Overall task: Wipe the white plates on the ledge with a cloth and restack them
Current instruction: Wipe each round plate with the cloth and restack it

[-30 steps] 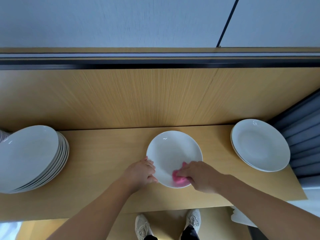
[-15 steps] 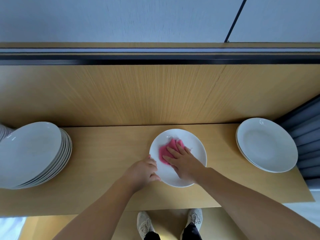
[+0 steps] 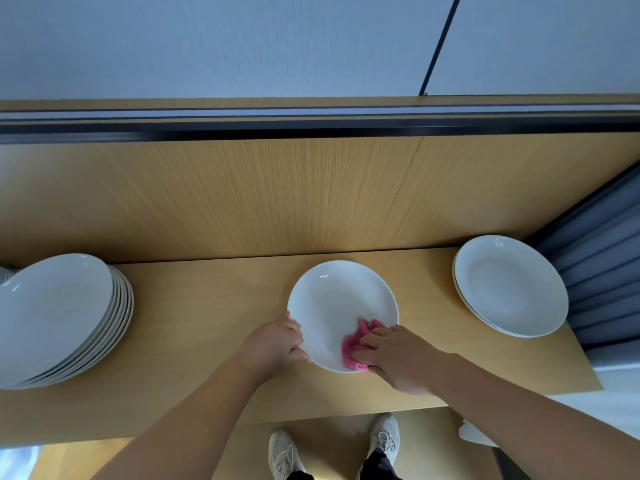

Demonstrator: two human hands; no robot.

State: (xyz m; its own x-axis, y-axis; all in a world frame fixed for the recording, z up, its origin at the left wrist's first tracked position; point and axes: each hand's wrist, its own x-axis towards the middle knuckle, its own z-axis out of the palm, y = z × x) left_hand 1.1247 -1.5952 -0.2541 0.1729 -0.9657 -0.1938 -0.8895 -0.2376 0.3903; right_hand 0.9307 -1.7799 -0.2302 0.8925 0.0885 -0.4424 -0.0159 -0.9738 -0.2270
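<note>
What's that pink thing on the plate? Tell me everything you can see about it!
The pink cloth is small, bright pink and looks soft and fuzzy. It is scrunched up, not spread flat. It lies inside the middle white plate, near the edge closest to the person. The right hand grips it against the plate and hides part of it. Nothing else touches it.

No text, label, brand, number or sign can be read. Nothing legible is seen on the plate (image 3: 341, 303) at 6 o'clock, the pink cloth (image 3: 353, 344) on it, the tall plate stack (image 3: 52, 317) at 9 o'clock, the low plate stack (image 3: 509, 285) at 3 o'clock, or the wooden ledge (image 3: 214, 323).
</note>
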